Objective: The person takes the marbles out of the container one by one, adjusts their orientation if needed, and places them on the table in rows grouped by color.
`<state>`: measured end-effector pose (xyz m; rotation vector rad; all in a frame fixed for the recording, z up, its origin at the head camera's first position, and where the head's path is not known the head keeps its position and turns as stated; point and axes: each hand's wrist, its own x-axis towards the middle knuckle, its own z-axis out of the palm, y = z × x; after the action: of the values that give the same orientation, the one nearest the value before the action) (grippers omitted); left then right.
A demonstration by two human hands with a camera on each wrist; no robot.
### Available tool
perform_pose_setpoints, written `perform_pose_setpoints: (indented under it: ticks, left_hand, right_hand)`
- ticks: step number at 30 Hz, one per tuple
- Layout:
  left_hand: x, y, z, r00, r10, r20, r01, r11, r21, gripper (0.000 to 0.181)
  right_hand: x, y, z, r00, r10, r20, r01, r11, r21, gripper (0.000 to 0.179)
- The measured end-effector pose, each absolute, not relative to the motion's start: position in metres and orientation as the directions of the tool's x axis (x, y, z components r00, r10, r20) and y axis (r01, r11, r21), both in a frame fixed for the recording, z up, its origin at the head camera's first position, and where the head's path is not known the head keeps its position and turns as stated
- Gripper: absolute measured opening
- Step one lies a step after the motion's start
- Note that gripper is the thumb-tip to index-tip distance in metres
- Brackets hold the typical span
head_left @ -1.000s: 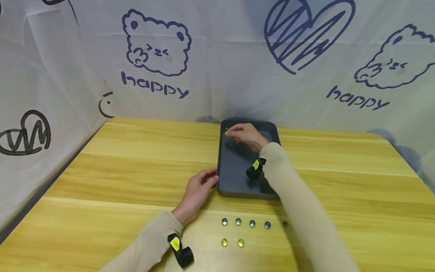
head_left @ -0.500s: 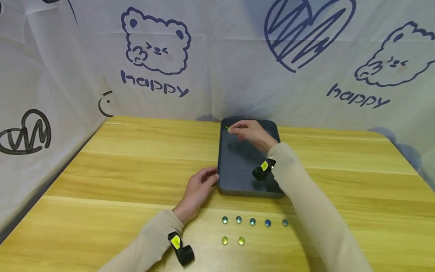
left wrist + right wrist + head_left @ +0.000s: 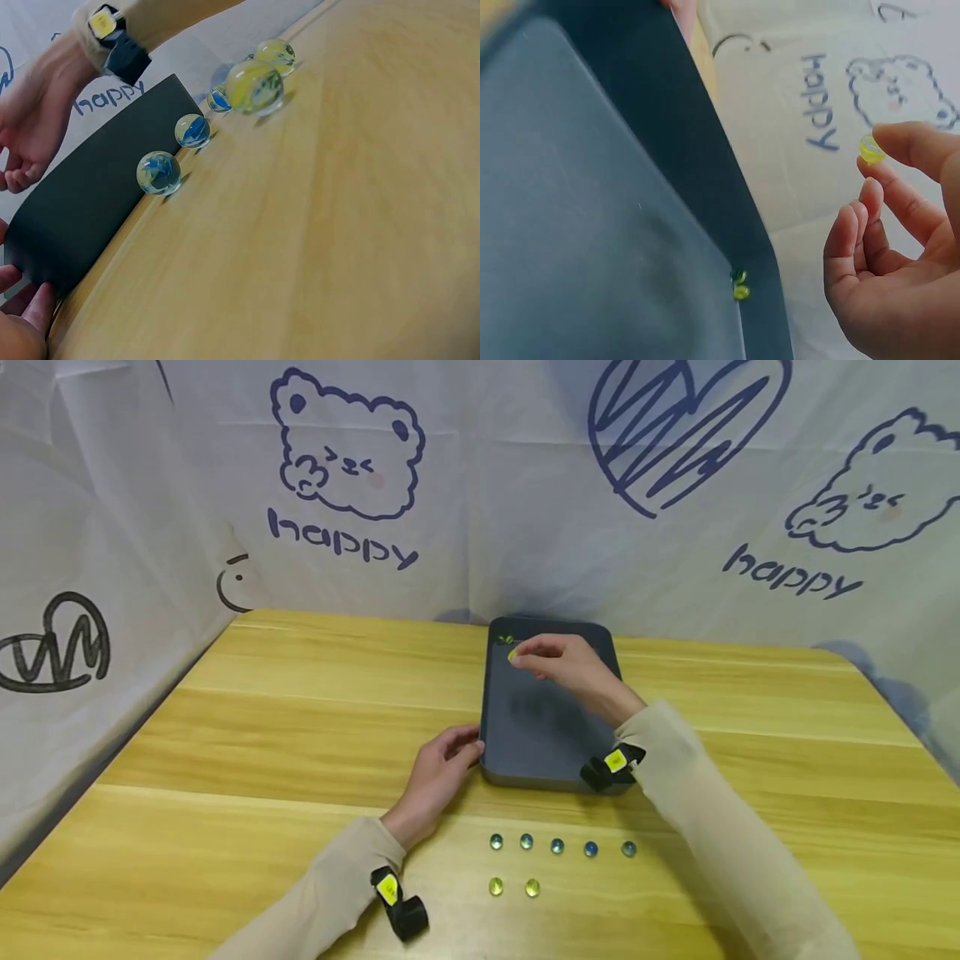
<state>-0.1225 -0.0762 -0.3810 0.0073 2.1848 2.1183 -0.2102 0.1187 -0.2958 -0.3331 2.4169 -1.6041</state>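
A yellow marble [image 3: 871,149] is pinched between the thumb and index finger of my right hand [image 3: 573,668], raised over the far half of a dark grey tray [image 3: 540,727]. In the tray's far left corner lie two greenish-yellow marbles [image 3: 739,285], touching or nearly so. My left hand [image 3: 438,772] rests against the outside of the tray's left wall, thumb nearest me, its fingers relaxed. In the left wrist view its fingertips [image 3: 45,296] touch the wall low down, partly cut off by the frame edge.
On the wooden table [image 3: 262,752], in front of the tray, a row of several bluish marbles [image 3: 557,846] lies above two yellow marbles [image 3: 496,887]. A white cloth [image 3: 510,527] with drawings hangs right behind the tray.
My right hand has drawn back from the tray's far left corner, toward the right and nearer, still pinching the yellow marble. Both corner marbles now show. The left hand stays put.
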Motion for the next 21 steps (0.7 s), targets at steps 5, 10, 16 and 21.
perform_pose_setpoints:
  ticks: [5,10,16,21]
  left_hand:
    - [-0.122,-0.077,-0.383,-0.994,0.070,-0.080,-0.078,0.040,0.996,0.035]
    - [-0.123,-0.077,-0.383,-0.994,0.081,-0.068,-0.065,0.038,0.997,0.035]
    - [-0.123,-0.078,-0.384,-0.994,0.078,-0.071,-0.068,0.042,0.997,0.035]
    - [-0.124,-0.078,-0.384,-0.995,0.075,-0.067,-0.064,0.035,0.997,0.035]
  right_hand:
    - [-0.194,0.119,-0.296,-0.941,-0.334,-0.053,-0.081,0.375,-0.924,0.027]
    - [-0.180,0.120,-0.295,-0.941,-0.335,-0.042,-0.078,0.336,-0.939,0.026]
    - [-0.165,0.121,-0.294,-0.935,-0.351,-0.039,-0.087,0.337,-0.938,0.026]
    - [-0.158,0.122,-0.294,-0.932,-0.361,-0.027,-0.101,0.332,-0.938,0.025]
